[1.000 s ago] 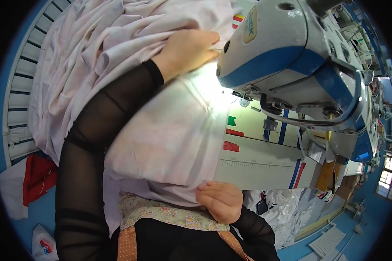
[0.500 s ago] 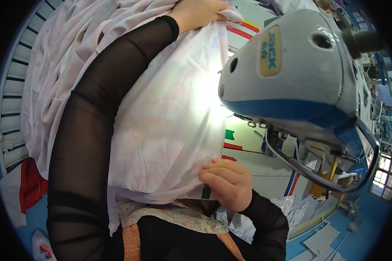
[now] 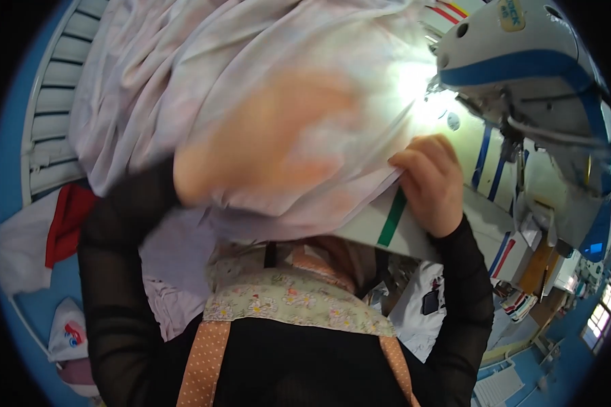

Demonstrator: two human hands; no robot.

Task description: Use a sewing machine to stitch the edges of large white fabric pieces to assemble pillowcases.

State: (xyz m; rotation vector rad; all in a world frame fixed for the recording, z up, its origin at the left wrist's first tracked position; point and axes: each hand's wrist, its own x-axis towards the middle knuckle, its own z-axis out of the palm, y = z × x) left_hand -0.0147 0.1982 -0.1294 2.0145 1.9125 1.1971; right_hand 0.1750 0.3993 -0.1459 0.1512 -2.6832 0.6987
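Observation:
A large pale pink-and-white fabric (image 3: pixel 251 41) is spread over the sewing machine's white table (image 3: pixel 366 230) and bunched into folds at the left. My right hand (image 3: pixel 431 186) pinches the fabric's right edge between thumb and fingers, just below the lit needle area. Above the middle of the fabric, my left hand (image 3: pixel 265 136) is smeared by motion, so its fingers cannot be read. The white-and-blue sewing machine head (image 3: pixel 523 68) stands at the upper right, its lamp glaring on the cloth. The needle itself is lost in that glare.
A slatted white rack (image 3: pixel 58 102) runs along the left side. Below it hangs red-and-white cloth (image 3: pixel 68 227), with a white bag (image 3: pixel 69 332) lower down. Coloured tape strips (image 3: pixel 392 217) mark the table. My floral apron (image 3: pixel 299 305) is close to the table's front edge.
My left hand has come back from the far edge of the fabric toward me. The right hand keeps its pinch on the edge. The view has shifted, putting the machine farther right and up.

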